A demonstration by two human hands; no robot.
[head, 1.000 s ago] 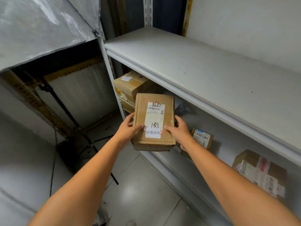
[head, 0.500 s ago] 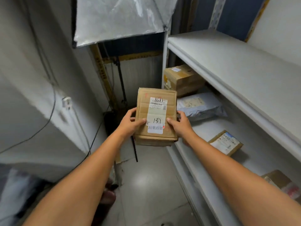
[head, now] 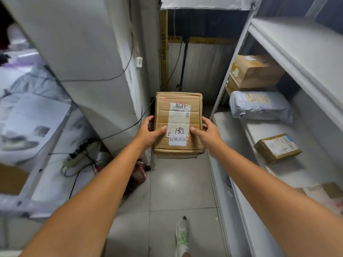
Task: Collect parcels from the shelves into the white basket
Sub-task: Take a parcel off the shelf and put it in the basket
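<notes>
The left hand (head: 148,133) and right hand (head: 206,133) grasp the cardboard parcel (head: 178,125), fingers (head: 150,119) curled round its long sides. It has come off the shelf (head: 304,173) and hangs over the aisle floor (head: 176,182), so it can go to the white basket, which is not in view. It is a flat, creased brown box with a white handwritten label.

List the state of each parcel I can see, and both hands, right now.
Labelled cardboard parcel, held in the air, label up.
Left hand, grips the parcel's left edge.
Right hand, grips the parcel's right edge.
Grey mailer bag, lying on the shelf.
Small flat box, lying on the shelf, label up.
Stacked brown boxes, at the shelf's far end, closed.
</notes>
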